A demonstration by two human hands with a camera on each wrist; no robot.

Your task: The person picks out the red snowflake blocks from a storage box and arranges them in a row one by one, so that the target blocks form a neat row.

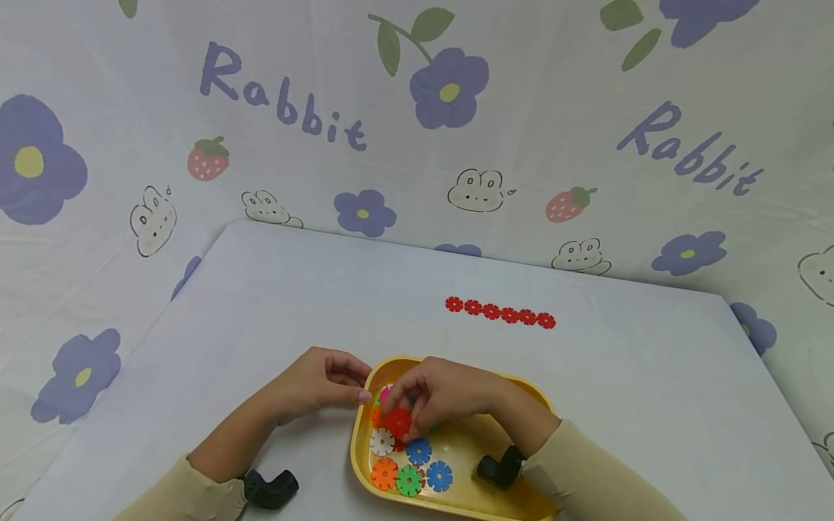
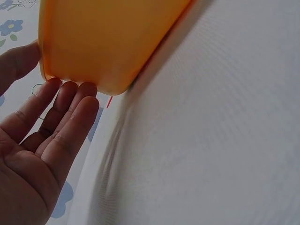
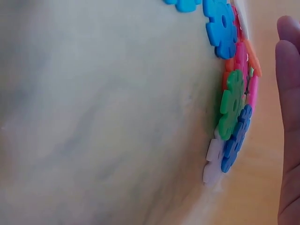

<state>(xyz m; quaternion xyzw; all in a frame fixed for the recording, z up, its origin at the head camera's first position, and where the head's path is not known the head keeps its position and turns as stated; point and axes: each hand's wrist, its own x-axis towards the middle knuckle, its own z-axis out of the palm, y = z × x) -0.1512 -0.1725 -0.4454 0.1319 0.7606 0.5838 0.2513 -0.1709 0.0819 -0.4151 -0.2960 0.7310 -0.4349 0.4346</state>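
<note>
A yellow tray (image 1: 462, 510) holds notched plastic snowflake discs in several colours. My left hand (image 1: 319, 383) is at its left rim, the thumb on the edge and the fingers against the outer wall; the left wrist view shows these fingertips touching the tray (image 2: 108, 47). Inside the tray, my right hand (image 1: 449, 394) pinches a red snowflake disc (image 1: 399, 422) between thumb and fingers, over the other pieces. Around it lie a white disc (image 1: 382, 441), a blue disc (image 1: 419, 451), an orange disc (image 1: 384, 474) and a green disc (image 1: 410, 480).
Farther back on the white table (image 1: 313, 289), several red discs (image 1: 510, 315) lie in a straight row. A black wrist device (image 1: 270, 490) is on the left sleeve, and another black device (image 1: 502, 468) on the right wrist overlaps the tray. Behind the table hangs a rabbit-print cloth (image 1: 293, 166).
</note>
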